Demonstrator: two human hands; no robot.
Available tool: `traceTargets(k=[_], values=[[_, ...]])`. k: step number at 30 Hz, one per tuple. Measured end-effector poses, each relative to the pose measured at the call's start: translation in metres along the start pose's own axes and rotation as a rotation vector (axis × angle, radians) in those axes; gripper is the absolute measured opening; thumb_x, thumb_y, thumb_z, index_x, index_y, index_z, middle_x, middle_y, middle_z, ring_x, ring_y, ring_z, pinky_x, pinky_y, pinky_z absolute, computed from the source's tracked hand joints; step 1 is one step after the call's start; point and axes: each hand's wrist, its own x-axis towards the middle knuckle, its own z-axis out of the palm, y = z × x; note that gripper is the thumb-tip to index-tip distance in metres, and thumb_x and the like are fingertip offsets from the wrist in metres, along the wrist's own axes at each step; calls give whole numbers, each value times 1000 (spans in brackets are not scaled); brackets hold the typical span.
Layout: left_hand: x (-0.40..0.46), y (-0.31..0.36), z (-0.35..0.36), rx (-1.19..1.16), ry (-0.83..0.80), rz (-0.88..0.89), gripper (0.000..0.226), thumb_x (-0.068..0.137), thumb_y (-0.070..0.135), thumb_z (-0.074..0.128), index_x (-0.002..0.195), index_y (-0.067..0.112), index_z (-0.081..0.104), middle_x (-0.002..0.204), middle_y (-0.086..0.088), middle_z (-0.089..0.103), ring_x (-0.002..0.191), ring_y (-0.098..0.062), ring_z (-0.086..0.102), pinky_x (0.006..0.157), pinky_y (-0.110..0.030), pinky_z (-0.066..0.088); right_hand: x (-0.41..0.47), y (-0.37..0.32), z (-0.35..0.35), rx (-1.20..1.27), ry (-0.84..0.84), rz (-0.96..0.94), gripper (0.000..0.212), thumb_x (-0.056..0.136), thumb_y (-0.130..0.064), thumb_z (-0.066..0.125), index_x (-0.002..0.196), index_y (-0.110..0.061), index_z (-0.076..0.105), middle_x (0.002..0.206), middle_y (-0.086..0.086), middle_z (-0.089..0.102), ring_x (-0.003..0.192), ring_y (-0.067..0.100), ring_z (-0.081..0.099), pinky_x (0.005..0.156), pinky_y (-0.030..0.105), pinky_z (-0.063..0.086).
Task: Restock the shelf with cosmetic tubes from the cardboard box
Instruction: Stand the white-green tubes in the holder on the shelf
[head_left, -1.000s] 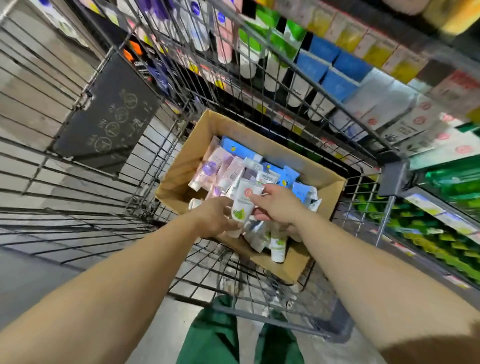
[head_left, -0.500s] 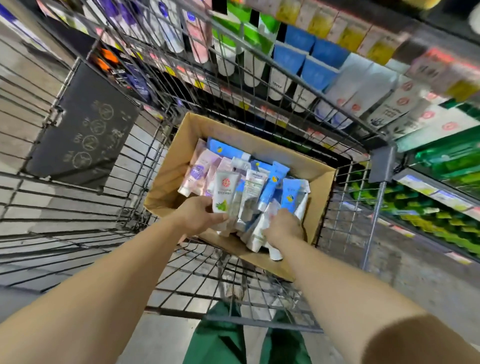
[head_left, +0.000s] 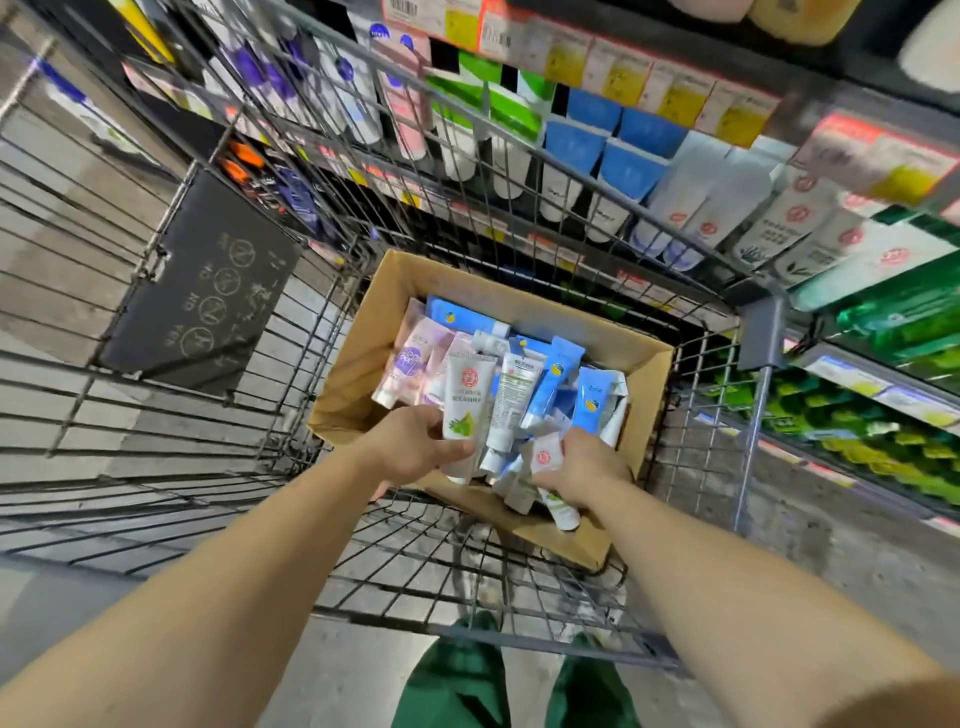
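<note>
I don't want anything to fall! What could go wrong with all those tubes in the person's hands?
1. The left hand grips several tubes at once, the white tube with the green leaf in front. One might slip back into the cardboard box.
2. The right hand grasps into a loose pile; pulling up could drag other tubes out.
3. The box sits in a wire cart. A dropped tube might fall through the gaps.

Open-topped cardboard box hemmed by wire cart walls.
</note>
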Motion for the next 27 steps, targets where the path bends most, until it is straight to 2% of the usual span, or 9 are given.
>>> traceTargets(k=[4,7,9,12,15,17,20,24,27], values=[[-4,4,11,-26,-20,-12,30,84,40,71,101,16,67,98,1,72,90,-14,68,83,-29,54,-4,9,-10,206,51,-92,28,87,-41,66,92,-17,53,96,6,62,90,26,59,68,32,44],[-13,17,17,-115,-19,1,26,85,35,71,102,15,67,97,0,72,81,-11,65,70,-24,51,-15,5,-38,459,8,-142,33,93,-39,60,77,-15,44,76,4,53,71,20,56,60,32,46],[-24,34,18,-172,-55,14,25,88,33,68,103,14,65,101,-5,72,81,-14,64,69,-23,47,-27,0,-64,644,-64,-169,39,92,-44,58,83,-7,46,86,12,57,83,26,66,71,39,58],[-46,74,17,-320,-160,18,31,95,30,58,117,9,55,114,-13,66,100,-29,65,78,-39,50,-55,4,-110,901,-127,-189,59,84,-56,61,104,-1,51,103,19,59,96,34,66,75,49,59],[-67,131,21,-552,-265,108,28,98,21,53,120,6,46,111,-20,57,101,-42,67,78,-48,55,-97,20,-160,1097,-71,-231,52,86,-55,61,112,-10,59,117,8,64,103,27,63,85,53,55],[-83,180,33,-594,-288,221,16,99,14,49,112,7,53,100,-17,64,88,-38,71,80,-48,55,-131,41,-191,1166,-29,-245,41,92,-47,57,111,-10,59,118,0,64,110,17,59,98,47,50],[-112,260,67,-534,-327,384,23,99,9,43,108,12,64,96,-12,72,76,-25,71,70,-40,58,-175,94,-229,1214,-22,-347,16,101,-21,46,110,-11,56,113,2,65,104,15,61,95,36,51],[-144,360,134,-385,-380,503,29,98,12,50,126,13,56,111,-15,69,88,-29,67,73,-41,57,-246,197,-284,1167,185,-377,5,98,-18,53,103,-19,55,103,-7,63,98,12,60,76,16,52],[-171,434,212,-243,-476,619,31,98,20,52,129,16,53,108,-14,71,85,-28,67,71,-39,56,-294,303,-309,1248,257,-362,35,90,-24,67,123,-18,55,112,4,71,100,26,68,84,41,58]])
